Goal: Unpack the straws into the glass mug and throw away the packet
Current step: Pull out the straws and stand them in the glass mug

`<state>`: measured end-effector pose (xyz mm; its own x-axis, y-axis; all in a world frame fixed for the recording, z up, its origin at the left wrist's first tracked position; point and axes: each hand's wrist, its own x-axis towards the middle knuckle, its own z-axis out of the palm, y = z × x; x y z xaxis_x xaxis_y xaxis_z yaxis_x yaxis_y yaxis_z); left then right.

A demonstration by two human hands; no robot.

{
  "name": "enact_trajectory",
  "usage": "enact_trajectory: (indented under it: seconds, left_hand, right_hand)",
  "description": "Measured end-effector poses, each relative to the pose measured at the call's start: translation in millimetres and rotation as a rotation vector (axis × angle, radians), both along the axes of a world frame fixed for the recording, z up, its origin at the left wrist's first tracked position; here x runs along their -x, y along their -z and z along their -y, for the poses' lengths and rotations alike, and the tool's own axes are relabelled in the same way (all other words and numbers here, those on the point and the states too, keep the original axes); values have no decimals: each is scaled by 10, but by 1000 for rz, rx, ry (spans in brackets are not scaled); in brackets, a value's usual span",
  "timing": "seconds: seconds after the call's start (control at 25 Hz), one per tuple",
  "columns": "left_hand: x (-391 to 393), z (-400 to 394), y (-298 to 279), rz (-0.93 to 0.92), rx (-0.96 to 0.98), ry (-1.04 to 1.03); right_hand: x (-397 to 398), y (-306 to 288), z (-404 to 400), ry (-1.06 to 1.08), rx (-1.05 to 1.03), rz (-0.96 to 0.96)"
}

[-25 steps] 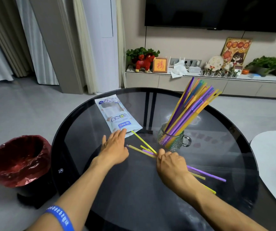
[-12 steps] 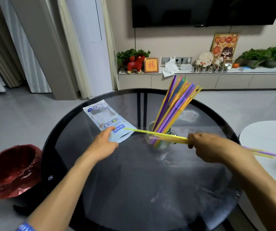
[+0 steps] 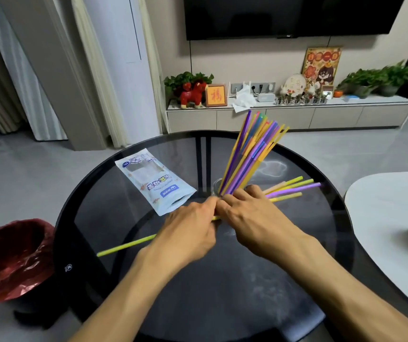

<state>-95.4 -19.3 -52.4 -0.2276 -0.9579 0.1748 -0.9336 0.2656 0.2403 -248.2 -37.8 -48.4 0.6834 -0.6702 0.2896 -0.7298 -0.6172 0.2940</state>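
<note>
A glass mug (image 3: 216, 187) stands mid-table, mostly hidden behind my hands, with a fan of purple, yellow and orange straws (image 3: 249, 154) leaning up and right out of it. My right hand (image 3: 249, 218) grips a small bundle of loose straws (image 3: 291, 188) whose ends stick out to the right. My left hand (image 3: 188, 230) meets it at the fingertips and closes on the same bundle; one yellow straw (image 3: 126, 246) pokes out to the left below it. The pale blue packet (image 3: 153, 181) lies flat and open on the table, left of the mug.
The round black glass table (image 3: 222, 304) carries everything. A bin with a red liner (image 3: 10, 257) stands on the floor at the left. A white table (image 3: 390, 218) edges in at the right. A TV cabinet with ornaments lines the far wall.
My right hand lifted the loose straws off the table, swung them right, then brought them back in front of the mug. My left hand left the packet and joined it on the bundle.
</note>
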Motion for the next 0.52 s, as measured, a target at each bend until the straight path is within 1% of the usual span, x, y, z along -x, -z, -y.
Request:
enact_trajectory:
  seconds: [0.04, 0.08, 0.12, 0.16, 0.24, 0.28, 0.32, 0.36, 0.4, 0.48, 0.52]
  left_hand:
    - [-28, 19, 39, 18, -25, -24]
    - [-62, 47, 71, -2, -29, -22]
    - [-109, 71, 85, -62, -33, -15]
    - [-159, 98, 92, -159, -43, -11]
    - [-228, 143, 33, -448, -67, -33]
    - [-229, 152, -28, -651, -75, -39]
    - [-210, 149, -95, -864, -76, -20]
    - [-187, 132, -163, -1032, -53, 23]
    - [-165, 133, -198, -1118, -11, 72]
    - [-118, 125, -196, -1155, 11, 127]
    - [-102, 131, -171, -1179, -14, 136]
  right_hand:
    - [-30, 17, -2, 1, 2, -3]
    - [-29, 6, 2, 27, 46, 18]
    - [-21, -54, 5, 69, 121, 79]
    - [0, -132, 12, 110, 203, 190]
    - [80, -318, 41, 146, 369, 527]
    - [142, -393, 58, 141, 415, 681]
    - [194, -438, 79, 137, 415, 809]
    - [219, -450, 95, 134, 352, 920]
    - [213, -436, 108, 128, 236, 1018]
    - [120, -359, 84, 94, -43, 1177]
    - [62, -315, 57, 71, -126, 1214]
